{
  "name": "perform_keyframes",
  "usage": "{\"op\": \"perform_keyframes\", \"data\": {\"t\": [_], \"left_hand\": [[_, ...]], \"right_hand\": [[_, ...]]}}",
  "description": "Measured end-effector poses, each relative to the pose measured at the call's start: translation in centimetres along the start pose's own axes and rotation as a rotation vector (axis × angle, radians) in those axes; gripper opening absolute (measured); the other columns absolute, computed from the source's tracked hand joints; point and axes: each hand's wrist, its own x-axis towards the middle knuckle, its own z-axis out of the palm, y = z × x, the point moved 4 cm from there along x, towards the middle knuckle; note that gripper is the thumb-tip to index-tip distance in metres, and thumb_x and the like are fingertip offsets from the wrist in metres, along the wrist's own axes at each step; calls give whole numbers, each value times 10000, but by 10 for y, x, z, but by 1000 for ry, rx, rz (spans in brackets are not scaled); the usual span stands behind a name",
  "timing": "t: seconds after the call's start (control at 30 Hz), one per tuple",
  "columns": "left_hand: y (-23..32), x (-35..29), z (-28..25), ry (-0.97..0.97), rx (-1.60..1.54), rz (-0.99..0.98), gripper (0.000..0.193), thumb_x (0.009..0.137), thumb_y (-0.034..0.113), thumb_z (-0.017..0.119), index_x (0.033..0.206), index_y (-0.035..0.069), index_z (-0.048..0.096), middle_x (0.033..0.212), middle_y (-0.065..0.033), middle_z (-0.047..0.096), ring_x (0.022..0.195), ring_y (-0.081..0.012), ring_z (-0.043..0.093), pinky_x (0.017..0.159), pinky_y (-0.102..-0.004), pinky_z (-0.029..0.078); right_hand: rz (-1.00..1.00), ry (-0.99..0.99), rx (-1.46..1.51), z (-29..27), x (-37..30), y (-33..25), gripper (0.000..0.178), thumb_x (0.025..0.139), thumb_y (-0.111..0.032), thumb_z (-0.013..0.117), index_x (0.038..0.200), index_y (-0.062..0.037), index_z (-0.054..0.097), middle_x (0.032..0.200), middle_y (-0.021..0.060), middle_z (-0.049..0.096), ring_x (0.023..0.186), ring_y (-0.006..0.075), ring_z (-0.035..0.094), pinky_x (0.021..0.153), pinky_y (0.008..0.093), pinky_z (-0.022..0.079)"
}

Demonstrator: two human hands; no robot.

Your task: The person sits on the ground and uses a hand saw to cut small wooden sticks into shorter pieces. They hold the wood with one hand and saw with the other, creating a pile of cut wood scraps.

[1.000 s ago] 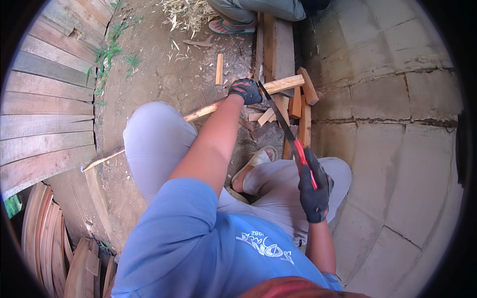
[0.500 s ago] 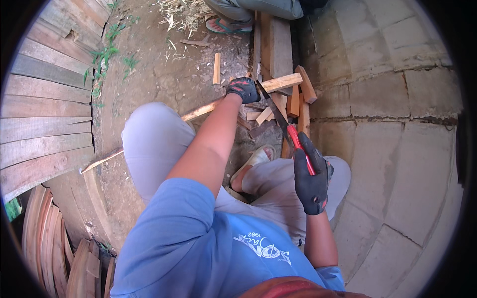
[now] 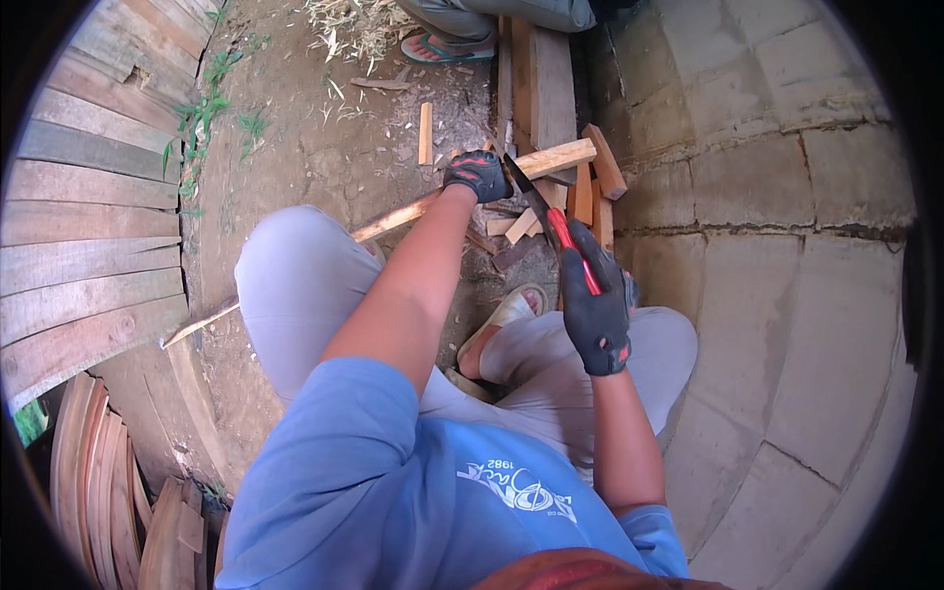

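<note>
My left hand (image 3: 479, 176), in a black glove with red marks, is closed around a long wooden strip (image 3: 557, 159). The strip runs slantwise from the lower left, past my knee, up to the right, where its end rests over other wood. My right hand (image 3: 596, 295), gloved too, grips the red handle of a hand saw (image 3: 525, 184). The dark blade lies across the strip just right of my left hand, its tip pointing away from me. Below the strip are several short wood offcuts (image 3: 521, 227).
A thick timber beam (image 3: 553, 93) runs away from me along the block wall (image 3: 757, 187) at right. Another person's sandalled foot (image 3: 447, 49) is beside it, near wood shavings (image 3: 359, 25). One loose offcut (image 3: 426, 134) lies on the dirt. Planks (image 3: 93, 241) line the left.
My right hand has pushed the saw forward, away from me, and the blade has slid farther across the strip. My left hand stays on the strip.
</note>
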Motion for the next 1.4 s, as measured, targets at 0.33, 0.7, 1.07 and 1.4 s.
{"op": "perform_keyframes", "data": {"t": [0.33, 0.7, 1.07, 1.4], "left_hand": [[-1, -4, -4, -42, -23, -57, 649, 804, 525, 764, 1250, 54, 770, 1318, -212, 738, 1203, -376, 727, 1042, -474, 573], [9, -8, -3, -65, -14, -87, 605, 868, 548, 737, 1263, 89, 756, 1283, -197, 755, 1169, -378, 740, 1005, -474, 583], [1, -21, 35, 470, 81, -33, 279, 953, 354, 671, 1025, 94, 739, 997, -177, 786, 954, -365, 773, 854, -507, 575], [-7, -8, 13, 95, -4, -59, 454, 907, 407, 673, 1188, 63, 768, 1228, -225, 756, 1138, -375, 739, 997, -489, 576]], "right_hand": [[-183, 141, -11, 46, 26, 17, 361, 1036, -178, 644, 1385, -121, 718, 1207, 193, 773, 1041, 381, 762, 917, 453, 587], [-87, 100, -15, 64, 72, 33, 403, 1041, -333, 590, 1327, -102, 753, 1191, 222, 768, 1122, 418, 723, 1008, 490, 557], [-131, 62, 70, 67, 71, 56, 404, 1032, -338, 613, 1341, -116, 750, 1206, 210, 770, 1124, 402, 730, 1006, 464, 559], [-143, 57, 79, 67, 70, 50, 345, 1039, -254, 656, 1312, -67, 755, 1137, 220, 784, 1037, 358, 772, 920, 433, 581]]}}
